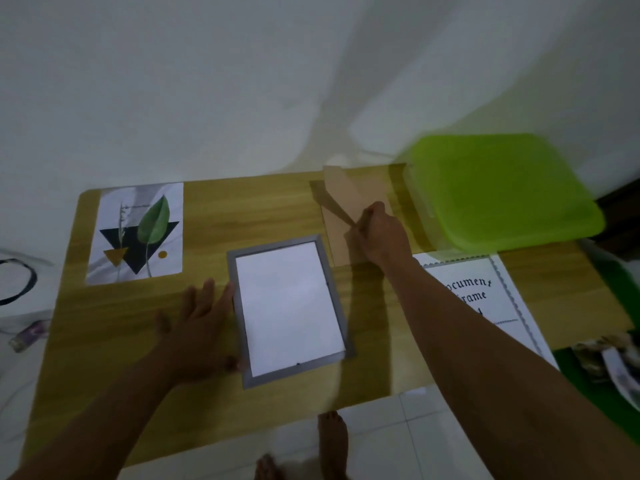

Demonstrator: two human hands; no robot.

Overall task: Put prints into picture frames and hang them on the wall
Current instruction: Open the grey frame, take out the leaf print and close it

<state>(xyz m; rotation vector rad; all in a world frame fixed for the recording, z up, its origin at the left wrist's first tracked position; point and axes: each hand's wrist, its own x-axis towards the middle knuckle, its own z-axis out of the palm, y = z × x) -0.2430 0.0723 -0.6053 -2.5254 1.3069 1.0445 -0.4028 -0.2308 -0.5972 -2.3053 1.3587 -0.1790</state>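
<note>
Centre of the picture: the grey frame [299, 368] lies flat on the table [242, 209], a blank white sheet [291, 306] inside it. The left hand [201, 330] rests at its left edge, fingers straight and spread, fingertips touching the side rail and thumb near the lower left corner; it grips nothing. Just above and right of the frame, the right hand [381, 237] has its fingers curled round the end of a brown strut [334, 206] on the backing board [360, 192], which is blurred. Upper left of the table lies the leaf print [138, 233]. At upper right sits a green lid [502, 188]. Below it a printed sheet [485, 289] lies partly under the right forearm. Bare feet [332, 441] show at bottom centre.
</note>
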